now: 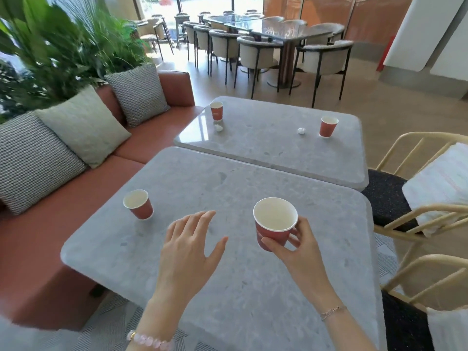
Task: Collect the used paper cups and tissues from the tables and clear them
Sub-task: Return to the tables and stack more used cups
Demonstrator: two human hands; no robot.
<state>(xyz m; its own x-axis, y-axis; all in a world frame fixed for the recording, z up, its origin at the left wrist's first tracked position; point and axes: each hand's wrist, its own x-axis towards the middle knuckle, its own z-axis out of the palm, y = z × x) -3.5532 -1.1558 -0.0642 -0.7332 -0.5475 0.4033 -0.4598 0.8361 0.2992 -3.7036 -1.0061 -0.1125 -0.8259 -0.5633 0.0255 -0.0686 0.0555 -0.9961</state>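
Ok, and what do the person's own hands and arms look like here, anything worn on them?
Both forearms are bare, with no gloves or sleeves in view. At the left hand the wrist carries a bead bracelet of round pale pink beads. At the right hand the wrist carries a thin chain bracelet with a few small dark stones.
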